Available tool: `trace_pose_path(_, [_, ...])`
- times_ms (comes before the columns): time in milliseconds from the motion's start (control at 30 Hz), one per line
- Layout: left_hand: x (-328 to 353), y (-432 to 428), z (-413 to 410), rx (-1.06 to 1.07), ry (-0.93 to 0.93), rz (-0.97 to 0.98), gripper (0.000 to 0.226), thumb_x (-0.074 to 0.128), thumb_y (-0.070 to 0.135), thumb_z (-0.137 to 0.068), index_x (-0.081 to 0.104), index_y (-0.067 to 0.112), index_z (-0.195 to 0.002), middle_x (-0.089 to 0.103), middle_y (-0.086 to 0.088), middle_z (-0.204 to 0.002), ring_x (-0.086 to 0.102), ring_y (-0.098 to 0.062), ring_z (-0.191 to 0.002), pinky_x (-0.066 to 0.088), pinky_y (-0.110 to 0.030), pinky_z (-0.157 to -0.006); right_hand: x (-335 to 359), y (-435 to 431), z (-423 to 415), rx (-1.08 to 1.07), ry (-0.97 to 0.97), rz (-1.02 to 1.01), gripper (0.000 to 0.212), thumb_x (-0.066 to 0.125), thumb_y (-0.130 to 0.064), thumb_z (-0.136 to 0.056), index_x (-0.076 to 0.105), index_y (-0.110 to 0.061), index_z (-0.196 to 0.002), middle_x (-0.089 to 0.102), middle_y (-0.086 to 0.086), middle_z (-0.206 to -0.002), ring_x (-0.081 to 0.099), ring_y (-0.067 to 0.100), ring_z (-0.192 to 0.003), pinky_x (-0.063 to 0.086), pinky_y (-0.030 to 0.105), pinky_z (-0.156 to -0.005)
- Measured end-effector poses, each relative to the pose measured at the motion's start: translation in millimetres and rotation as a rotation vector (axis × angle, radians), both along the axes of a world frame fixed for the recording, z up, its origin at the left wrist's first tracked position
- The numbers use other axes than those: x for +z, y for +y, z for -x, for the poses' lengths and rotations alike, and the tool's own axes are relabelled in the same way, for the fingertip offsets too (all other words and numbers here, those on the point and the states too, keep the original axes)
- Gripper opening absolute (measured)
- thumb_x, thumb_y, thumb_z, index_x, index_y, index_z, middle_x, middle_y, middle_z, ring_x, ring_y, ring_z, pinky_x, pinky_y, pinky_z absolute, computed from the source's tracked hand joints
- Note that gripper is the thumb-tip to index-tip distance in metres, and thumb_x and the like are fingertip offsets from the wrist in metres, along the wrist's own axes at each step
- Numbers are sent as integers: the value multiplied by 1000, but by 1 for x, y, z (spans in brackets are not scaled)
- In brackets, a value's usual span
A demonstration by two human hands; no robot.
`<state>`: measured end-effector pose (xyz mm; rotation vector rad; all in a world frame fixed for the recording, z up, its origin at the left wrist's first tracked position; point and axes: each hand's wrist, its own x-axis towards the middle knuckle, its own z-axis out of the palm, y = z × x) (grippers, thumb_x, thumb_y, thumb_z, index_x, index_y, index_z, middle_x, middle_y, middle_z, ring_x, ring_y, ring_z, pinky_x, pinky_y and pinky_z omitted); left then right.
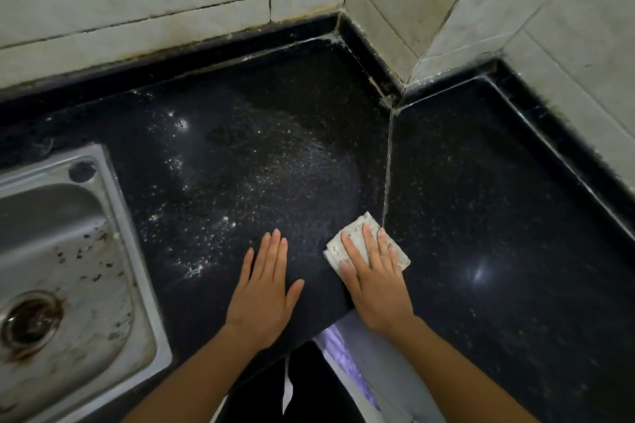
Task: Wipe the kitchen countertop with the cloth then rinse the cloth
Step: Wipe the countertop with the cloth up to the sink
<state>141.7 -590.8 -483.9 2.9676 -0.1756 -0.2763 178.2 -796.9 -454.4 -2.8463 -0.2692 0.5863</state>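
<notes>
Both hands flat on countertop [481, 209]: left hand [263, 292] bare and open, right hand [372, 280] pressing straight-fingered on folded cloth [357, 233] underneath, by seam.

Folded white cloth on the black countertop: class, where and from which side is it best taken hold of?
Probably its far corner: the folded white cloth lies flat on the black speckled countertop under the flat right hand, and that corner juts past the fingertips. Pinch it from above, on the far side.
</notes>
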Motion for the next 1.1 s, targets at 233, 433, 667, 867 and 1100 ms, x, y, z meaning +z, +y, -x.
trace_pose_path(233, [-4, 0, 1, -13, -69, -29, 69, 10, 50, -99, 17, 0, -146, 20, -15, -156, 14, -26, -145, 9, -41, -115, -7, 0, -116, -43, -21, -34, 53, 6, -51, -99, -8, -41, -149, -22, -1, -159, -25, 19, -144, -19, 33, -114])
trace_pose_path(433, [-4, -1, 1, -30, -80, -89, 71, 22, 51, -97, 19, 0, -147, 20, -15, -156, 16, -26, -144, 11, -41, -114, -9, 13, -210, -27, 39, 19, 54, 10, -50, -101, -8, -39, -150, -23, 3, -159, -26, 23, -144, -16, 39, -116])
trace_pose_path(667, [-1, -2, 0, -28, -65, -132, 71, 22, 50, -97, 25, -1, -146, 21, -16, -155, 16, -26, -144, 11, -41, -115, -10, 4, -151, 246, 48, 12, 52, 3, -51, -100, -8, -40, -150, -23, 2, -158, -27, 25, -143, -15, 41, -117])
trace_pose_path(867, [3, -3, 0, -18, -31, -132, 70, 19, 50, -97, 26, -2, -145, 24, -16, -154, 20, -26, -143, 9, -40, -115, -10, -26, -32, 655, -14, 16, 53, 11, -49, -101, 1, -38, -152, -1, 7, -161, 1, 32, -147, 1, 41, -116])
trace_pose_path(1100, [2, -2, 0, -13, -32, -116, 70, 18, 51, -98, 22, 0, -146, 22, -15, -155, 18, -26, -144, 8, -40, -115, -4, -33, -108, 771, -76, 10, 51, 20, -50, -100, 1, -47, -147, -6, -2, -159, -8, 25, -146, -7, 37, -117])
